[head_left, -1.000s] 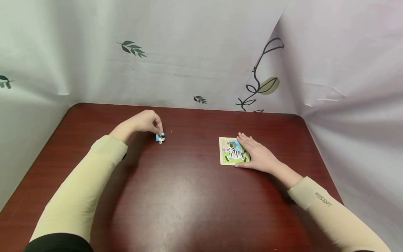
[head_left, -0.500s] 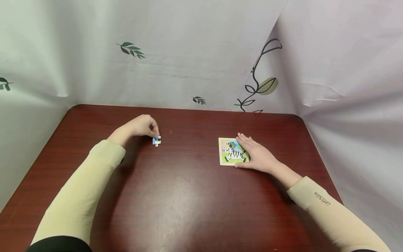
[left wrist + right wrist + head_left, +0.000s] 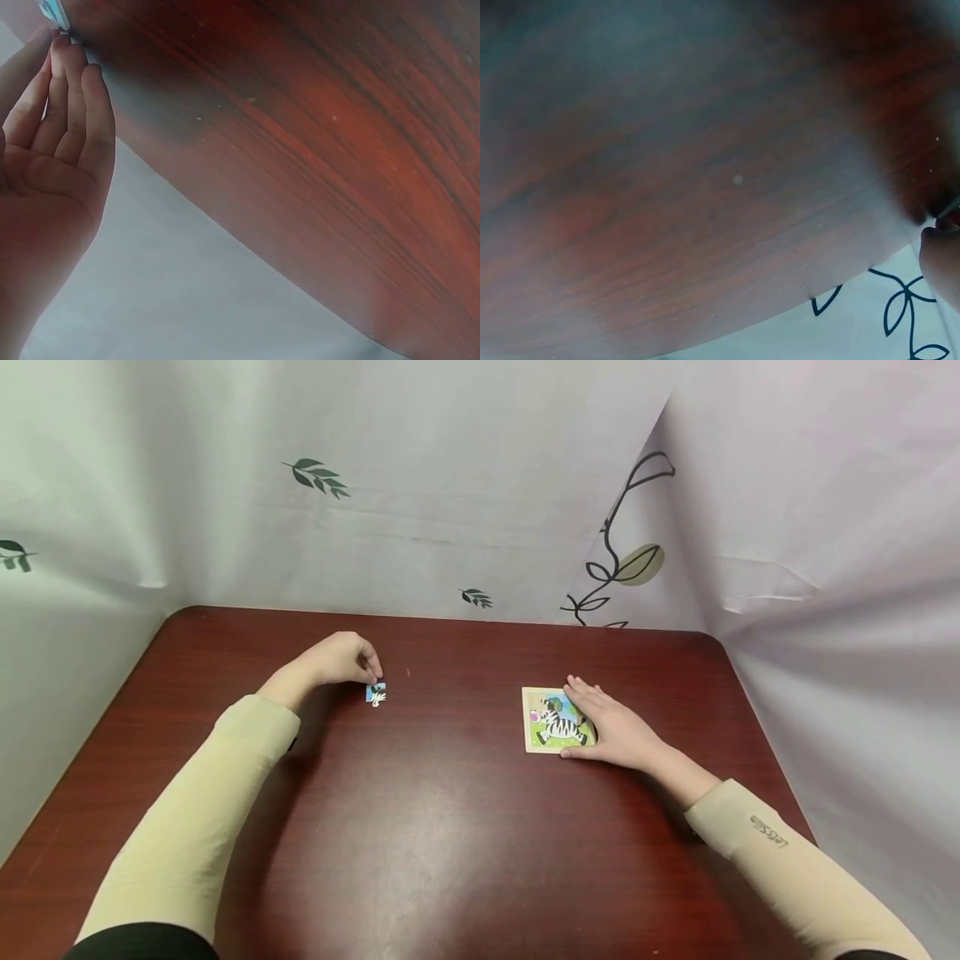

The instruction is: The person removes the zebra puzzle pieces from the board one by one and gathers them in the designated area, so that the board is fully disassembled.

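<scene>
My left hand (image 3: 341, 658) pinches a small puzzle piece (image 3: 376, 694) at its top edge, between thumb and fingertips. The piece is blue with black-and-white zebra stripes. In the left wrist view the fingers of the left hand (image 3: 60, 142) come together at the piece (image 3: 54, 13), which is partly cut off by the frame's top. To the right, a square zebra puzzle (image 3: 553, 723) with a pale wooden frame lies on the table. My right hand (image 3: 618, 727) rests along its right side, fingers straight at the upper corner and thumb at the lower edge, covering that side.
Both hands are over a dark red wooden table (image 3: 420, 827) with rounded far corners. A pale curtain (image 3: 420, 510) with leaf prints hangs behind it and along the sides.
The left hand and puzzle piece have shifted slightly left and toward the near edge, mostly in the first half second. The right hand and zebra puzzle have stayed put.
</scene>
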Motion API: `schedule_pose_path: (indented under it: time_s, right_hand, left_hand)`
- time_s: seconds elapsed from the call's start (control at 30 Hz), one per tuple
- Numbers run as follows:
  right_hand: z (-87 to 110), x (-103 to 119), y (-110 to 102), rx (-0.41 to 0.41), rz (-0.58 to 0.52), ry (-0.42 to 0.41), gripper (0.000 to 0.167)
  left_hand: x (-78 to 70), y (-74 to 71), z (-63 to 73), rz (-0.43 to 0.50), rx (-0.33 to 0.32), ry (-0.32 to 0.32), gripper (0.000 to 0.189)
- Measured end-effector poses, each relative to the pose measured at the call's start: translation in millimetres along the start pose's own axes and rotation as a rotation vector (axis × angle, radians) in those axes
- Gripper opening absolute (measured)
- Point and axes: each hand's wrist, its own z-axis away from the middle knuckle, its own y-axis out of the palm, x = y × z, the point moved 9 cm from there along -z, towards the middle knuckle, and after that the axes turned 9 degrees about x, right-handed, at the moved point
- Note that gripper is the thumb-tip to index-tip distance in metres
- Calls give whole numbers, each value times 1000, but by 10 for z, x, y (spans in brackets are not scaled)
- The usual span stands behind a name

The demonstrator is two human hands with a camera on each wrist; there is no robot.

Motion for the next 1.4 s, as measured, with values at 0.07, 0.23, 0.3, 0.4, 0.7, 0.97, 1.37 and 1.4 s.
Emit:
schedule_pose_path:
  time_s: [0.07, 0.23, 0.3, 0.4, 0.7, 0.97, 1.37, 1.4]
  right_hand:
    - [3, -6, 3, 3, -7, 1, 112]
    - [2, -2, 6, 9, -24, -8, 113]
    - [-2, 3, 5, 8, -25, -16, 113]
    - [-9, 10, -1, 6, -18, -25, 114]
    - [-11, 8, -8, 13, -12, -33, 114]
    - [22, -38, -28, 0, -33, -22, 113]
    - [59, -47, -5, 24, -2, -16, 114]
    - [61, -43, -5, 21, 0, -19, 114]
  left_hand:
    - [-14, 4, -13, 2, -8, 3, 3]
    - [-119, 34, -56, 13, -19, 26, 7]
    - [-187, 47, -76, 14, -25, 37, 9]
    - [-304, 68, -115, 10, -31, 57, 9]
    - [-758, 191, -300, -19, -20, 171, 9]
    - [-1023, 300, -511, -18, -12, 201, 10]
    - [-1403, 457, -776, -15, -10, 229, 14]
    - [-1440, 469, -803, -14, -12, 231, 14]
